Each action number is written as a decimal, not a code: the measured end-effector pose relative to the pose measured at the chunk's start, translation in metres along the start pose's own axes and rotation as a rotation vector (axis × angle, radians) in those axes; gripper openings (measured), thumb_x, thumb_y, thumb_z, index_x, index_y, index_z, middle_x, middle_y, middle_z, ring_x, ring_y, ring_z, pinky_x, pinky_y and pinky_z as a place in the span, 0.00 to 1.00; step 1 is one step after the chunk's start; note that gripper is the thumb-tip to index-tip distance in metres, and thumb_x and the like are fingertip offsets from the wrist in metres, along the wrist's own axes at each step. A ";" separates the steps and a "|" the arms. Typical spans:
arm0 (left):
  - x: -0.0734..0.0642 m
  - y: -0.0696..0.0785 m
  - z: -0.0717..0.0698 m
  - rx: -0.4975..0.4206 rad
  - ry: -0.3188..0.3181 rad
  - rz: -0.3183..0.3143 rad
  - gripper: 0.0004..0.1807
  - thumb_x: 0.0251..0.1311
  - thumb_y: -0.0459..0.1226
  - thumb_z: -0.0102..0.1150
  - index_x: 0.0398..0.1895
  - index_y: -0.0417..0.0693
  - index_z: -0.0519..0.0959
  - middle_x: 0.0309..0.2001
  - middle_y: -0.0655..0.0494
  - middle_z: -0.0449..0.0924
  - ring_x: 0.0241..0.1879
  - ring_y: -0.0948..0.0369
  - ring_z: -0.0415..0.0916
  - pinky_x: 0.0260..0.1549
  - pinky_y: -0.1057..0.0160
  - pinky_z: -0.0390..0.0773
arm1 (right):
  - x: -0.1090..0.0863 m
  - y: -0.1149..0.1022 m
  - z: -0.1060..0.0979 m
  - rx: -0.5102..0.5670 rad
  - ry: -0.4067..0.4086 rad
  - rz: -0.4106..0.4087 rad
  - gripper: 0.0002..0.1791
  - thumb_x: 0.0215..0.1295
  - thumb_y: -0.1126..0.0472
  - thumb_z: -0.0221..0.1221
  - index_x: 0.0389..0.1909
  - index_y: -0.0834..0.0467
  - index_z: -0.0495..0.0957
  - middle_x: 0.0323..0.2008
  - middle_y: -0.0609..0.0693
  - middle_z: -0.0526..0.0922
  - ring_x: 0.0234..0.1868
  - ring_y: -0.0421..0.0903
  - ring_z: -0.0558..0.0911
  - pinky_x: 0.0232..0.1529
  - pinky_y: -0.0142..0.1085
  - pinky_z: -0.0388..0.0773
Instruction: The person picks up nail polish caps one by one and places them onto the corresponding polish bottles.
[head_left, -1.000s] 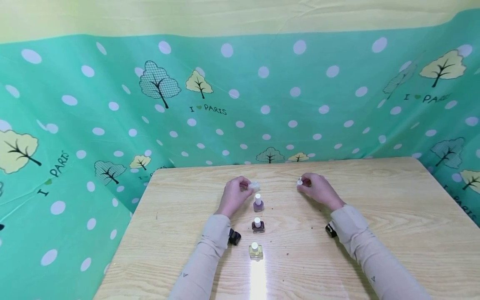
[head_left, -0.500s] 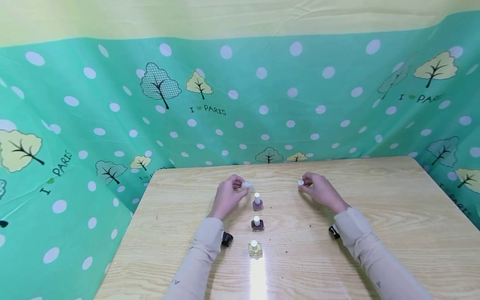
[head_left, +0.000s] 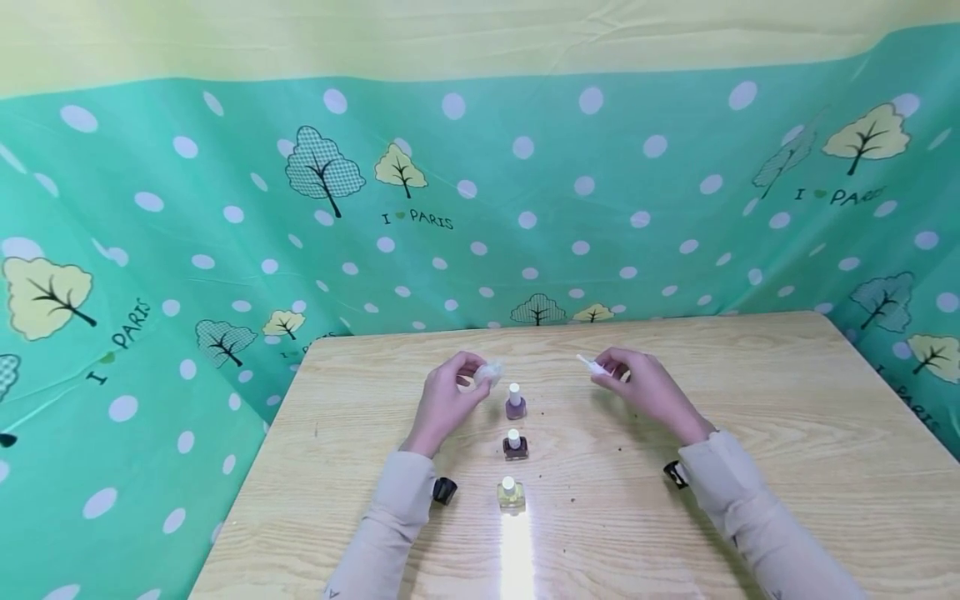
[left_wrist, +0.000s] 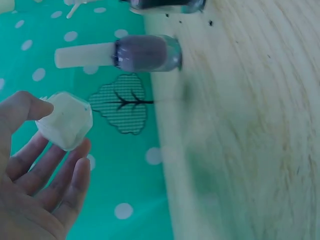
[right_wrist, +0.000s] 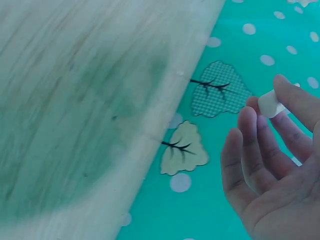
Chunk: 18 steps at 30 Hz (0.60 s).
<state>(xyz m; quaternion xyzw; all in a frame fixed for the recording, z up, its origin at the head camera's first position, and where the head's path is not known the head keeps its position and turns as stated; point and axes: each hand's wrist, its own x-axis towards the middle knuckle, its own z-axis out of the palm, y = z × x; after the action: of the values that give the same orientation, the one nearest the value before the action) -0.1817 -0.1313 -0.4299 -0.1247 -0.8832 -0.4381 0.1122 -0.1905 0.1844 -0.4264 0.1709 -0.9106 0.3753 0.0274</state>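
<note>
My left hand [head_left: 447,396] pinches a small bottle of white nail polish [head_left: 489,372] between thumb and fingers above the far part of the table. The left wrist view shows the white bottle [left_wrist: 65,121] from its faceted base, so its neck is hidden. Across a gap, my right hand [head_left: 651,390] pinches a white brush cap [head_left: 597,368], its brush pointing left toward the bottle. The right wrist view shows the cap [right_wrist: 270,104] between thumb and fingertips. Nearest the left hand stands a purple nail polish bottle [head_left: 515,407], upright with a white cap.
A dark nail polish bottle [head_left: 515,447] and a pale yellow one [head_left: 512,496] stand capped in line with the purple one toward the front. Small dark specks dot the wooden table [head_left: 750,400]. A green dotted cloth [head_left: 570,208] hangs behind the table.
My left hand has drawn the white bottle leftward and tilted it. My right hand has turned the cap so its brush now points left, and both hands stand somewhat farther apart.
</note>
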 end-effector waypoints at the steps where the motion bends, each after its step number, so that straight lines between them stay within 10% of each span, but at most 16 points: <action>1: -0.002 0.003 -0.002 0.002 0.003 0.015 0.13 0.57 0.35 0.68 0.46 0.45 0.81 0.41 0.54 0.85 0.40 0.60 0.80 0.42 0.61 0.83 | -0.002 -0.003 -0.001 0.000 0.004 -0.015 0.09 0.64 0.61 0.66 0.42 0.59 0.82 0.31 0.46 0.83 0.34 0.43 0.79 0.34 0.34 0.79; 18: -0.029 0.035 -0.018 0.065 0.014 0.276 0.14 0.60 0.40 0.68 0.49 0.51 0.85 0.45 0.60 0.85 0.45 0.63 0.81 0.47 0.59 0.83 | -0.031 -0.055 -0.008 -0.042 0.049 -0.162 0.12 0.66 0.58 0.65 0.47 0.58 0.84 0.33 0.42 0.80 0.32 0.37 0.77 0.33 0.29 0.80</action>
<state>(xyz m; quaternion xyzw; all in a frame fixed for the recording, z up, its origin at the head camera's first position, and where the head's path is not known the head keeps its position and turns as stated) -0.1416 -0.1283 -0.4020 -0.2380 -0.8706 -0.3904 0.1815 -0.1441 0.1622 -0.3890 0.2343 -0.9005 0.3567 0.0837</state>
